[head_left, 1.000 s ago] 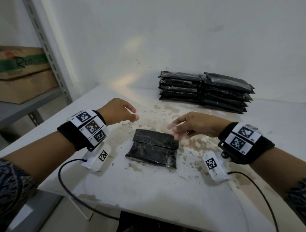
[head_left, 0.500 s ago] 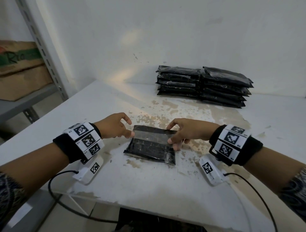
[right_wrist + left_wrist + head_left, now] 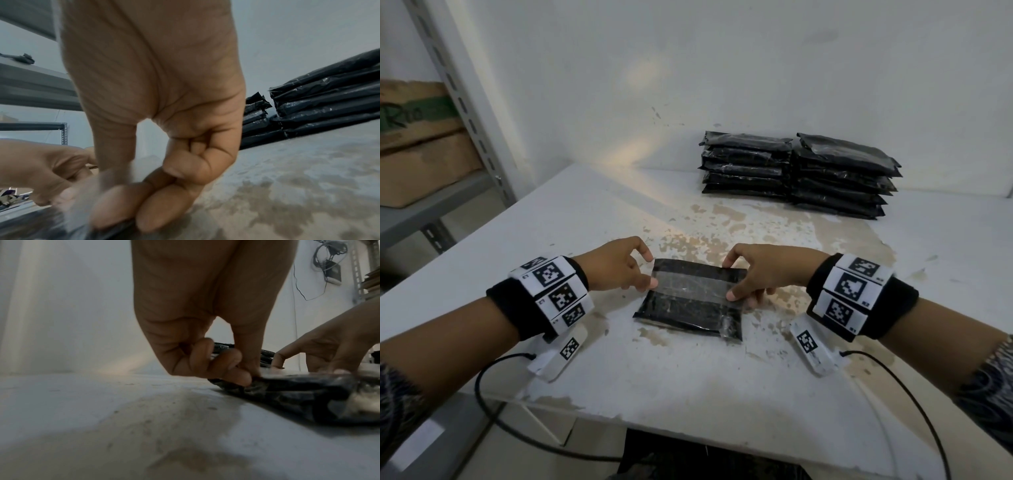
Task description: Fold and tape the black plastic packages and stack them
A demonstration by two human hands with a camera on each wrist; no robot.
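Note:
A folded black plastic package (image 3: 688, 310) lies flat on the white table (image 3: 688, 383), near its front middle. A clear tape strip (image 3: 695, 286) runs across the package's folded flap. My left hand (image 3: 650, 277) pinches the strip's left end at the package's left edge. My right hand (image 3: 731, 284) pinches its right end at the right edge. In the left wrist view, curled fingers (image 3: 236, 369) press down where the package (image 3: 298, 394) begins. In the right wrist view, the blurred tape (image 3: 82, 203) lies under my fingertips (image 3: 148, 211).
Two stacks of taped black packages (image 3: 746, 168) (image 3: 842, 178) stand side by side at the table's back, against the wall. A metal shelf post (image 3: 465, 113) and cardboard boxes (image 3: 417, 150) are at the left. Cables (image 3: 493, 411) hang off the front edge.
Both hands came down and together from above the package. They now hold the tape strip stretched across its flap, a little lower than half a second ago.

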